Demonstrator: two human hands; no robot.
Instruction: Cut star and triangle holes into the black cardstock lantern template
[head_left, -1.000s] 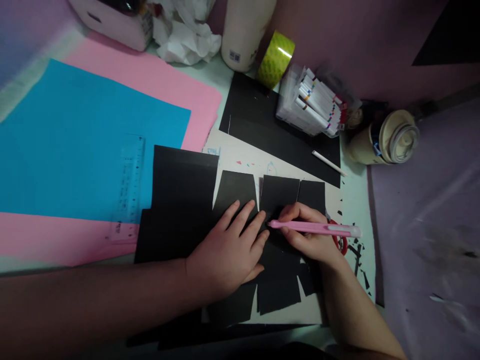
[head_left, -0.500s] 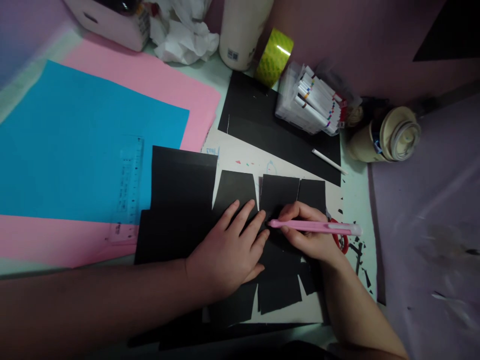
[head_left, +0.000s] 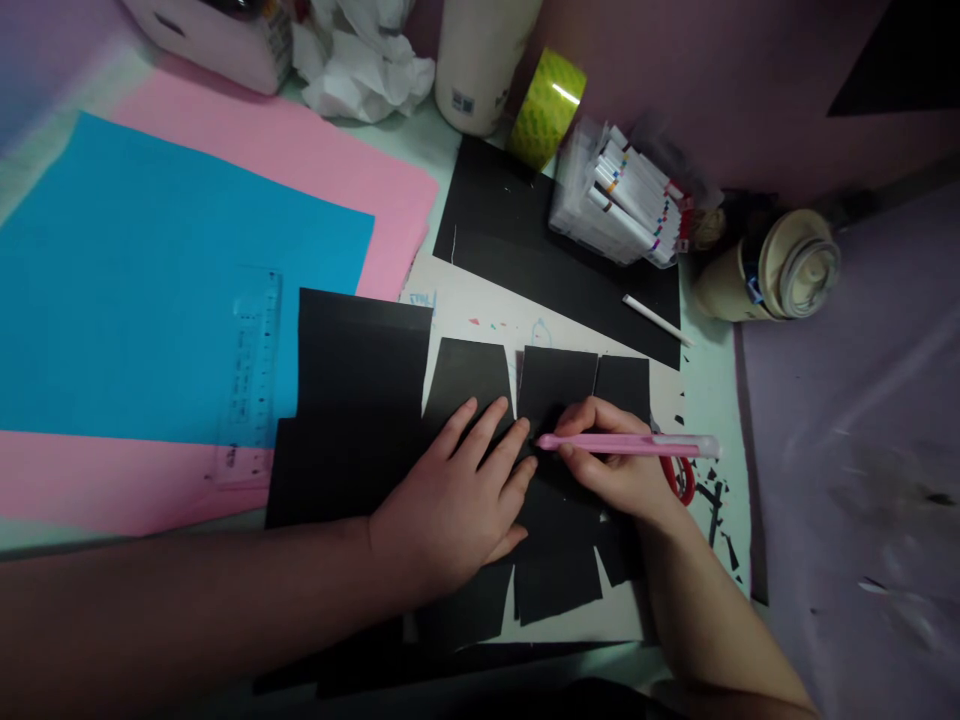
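Observation:
Black card (head_left: pixel 360 400) with notches cut into its upper and lower edges lies across a pale sheet. My left hand (head_left: pixel 457 500) rests flat on the card, fingers spread and pointing up and right. Just to its right, my right hand (head_left: pixel 615 465) pinches a pink pen (head_left: pixel 600 443) with a white end. The pen lies nearly level, its tip at the card's surface beside my left fingertips. Any mark under the tip is too dark to make out. Red-handled scissors (head_left: pixel 681 482) are partly hidden behind my right hand.
Blue paper (head_left: pixel 150 300) on pink paper (head_left: pixel 352 155) carries a clear ruler (head_left: pixel 251 375). Along the back stand crumpled tissue (head_left: pixel 367 75), a bottle (head_left: pixel 480 60), yellow tape (head_left: pixel 547 110), a marker box (head_left: pixel 615 200) and a lidded cup (head_left: pixel 787 265). Black scraps (head_left: pixel 716 510) lie right.
The pen's white end has tilted slightly upward in the view, with its tip still beside my left fingertips. The whole view has shifted a little; my left hand stays flat on the card.

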